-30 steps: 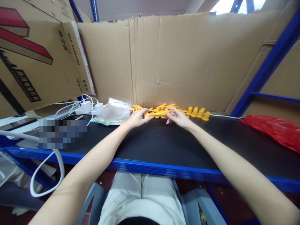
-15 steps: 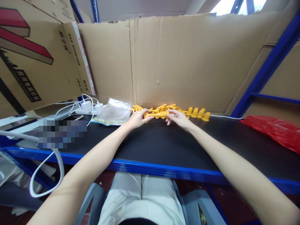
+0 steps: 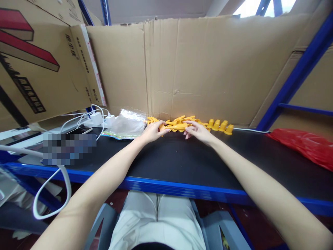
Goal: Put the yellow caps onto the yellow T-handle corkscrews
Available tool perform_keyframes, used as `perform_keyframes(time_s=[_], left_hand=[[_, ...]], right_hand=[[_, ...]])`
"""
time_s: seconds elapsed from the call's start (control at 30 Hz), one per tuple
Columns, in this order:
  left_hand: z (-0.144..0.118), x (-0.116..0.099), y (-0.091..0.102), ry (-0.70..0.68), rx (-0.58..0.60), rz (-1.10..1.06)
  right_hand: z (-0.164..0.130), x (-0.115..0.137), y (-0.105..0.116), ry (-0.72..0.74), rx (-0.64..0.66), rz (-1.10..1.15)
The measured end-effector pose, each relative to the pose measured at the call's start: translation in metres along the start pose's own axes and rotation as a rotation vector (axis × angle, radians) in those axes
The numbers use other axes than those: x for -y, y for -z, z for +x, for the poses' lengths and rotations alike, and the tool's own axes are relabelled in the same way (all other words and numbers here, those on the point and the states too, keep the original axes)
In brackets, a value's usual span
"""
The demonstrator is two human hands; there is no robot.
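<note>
A long yellow plastic piece with a narrow shaft lies level between my two hands, just above the black tabletop. My left hand is closed on its left end, thumb along the near side. At the right end, the fingers of my right hand are spread around the piece, with index finger and thumb apart. Behind both hands a heap of similar yellow plastic pieces rests against the cardboard. Several yellow cup-shaped pieces stand in a row to the right of my right hand.
A clear plastic bag lies left of the heap. White chargers with cables and a phone are farther left. A red plastic bag lies at the right. A cardboard sheet walls the back; a blue rail edges the front.
My right hand's index finger and thumb have moved apart, off the right end of the yellow piece. My left hand keeps its place and its hold.
</note>
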State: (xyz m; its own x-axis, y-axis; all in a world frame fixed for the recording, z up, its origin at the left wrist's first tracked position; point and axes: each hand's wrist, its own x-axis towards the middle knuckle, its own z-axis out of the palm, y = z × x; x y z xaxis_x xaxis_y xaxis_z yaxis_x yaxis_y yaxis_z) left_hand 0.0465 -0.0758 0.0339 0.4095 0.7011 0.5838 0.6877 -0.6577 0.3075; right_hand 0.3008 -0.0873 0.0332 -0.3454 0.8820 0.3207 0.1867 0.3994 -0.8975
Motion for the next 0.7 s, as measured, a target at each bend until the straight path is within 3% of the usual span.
perform_keyframes(time_s=[0.7], left_hand=[[-0.0017,-0.0068,0.0017,-0.023,-0.028,0.006]], right_hand=[[-0.0026,0.0056,-0.0019,0.011,-0.019,-0.035]])
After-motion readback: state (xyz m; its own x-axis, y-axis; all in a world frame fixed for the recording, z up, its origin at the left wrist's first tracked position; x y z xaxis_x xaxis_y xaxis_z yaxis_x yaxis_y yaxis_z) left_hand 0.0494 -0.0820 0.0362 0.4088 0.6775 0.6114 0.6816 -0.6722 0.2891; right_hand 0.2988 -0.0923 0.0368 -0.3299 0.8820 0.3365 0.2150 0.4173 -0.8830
